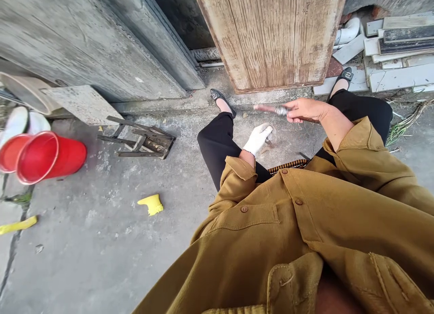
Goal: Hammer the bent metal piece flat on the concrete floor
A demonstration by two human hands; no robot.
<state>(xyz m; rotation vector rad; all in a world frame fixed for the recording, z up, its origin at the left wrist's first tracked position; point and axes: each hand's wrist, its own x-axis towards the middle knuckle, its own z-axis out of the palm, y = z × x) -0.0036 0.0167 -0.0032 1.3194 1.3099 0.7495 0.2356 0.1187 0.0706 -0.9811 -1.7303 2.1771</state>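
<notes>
My left hand (258, 138) wears a white glove and is held low over the concrete between my feet. Its fingers are closed, and a small greyish bit shows at the fingertips, too unclear to name. Bare and closed, my right hand (307, 110) grips a reddish-brown rod-like tool (266, 108) with silvery binding (281, 110) wound round it near the fingers. The tool points left, above and apart from the gloved hand, and its far end is blurred. Small brownish scraps (266, 149) lie on the ground by the glove.
A wooden door panel (267, 43) leans ahead of me; grey boards (101, 43) stand to its left. On the left are an overturned wooden stool (142, 138), a red bucket (69, 158) and a yellow piece (152, 204). Stacked tiles (400, 79) lie at the right.
</notes>
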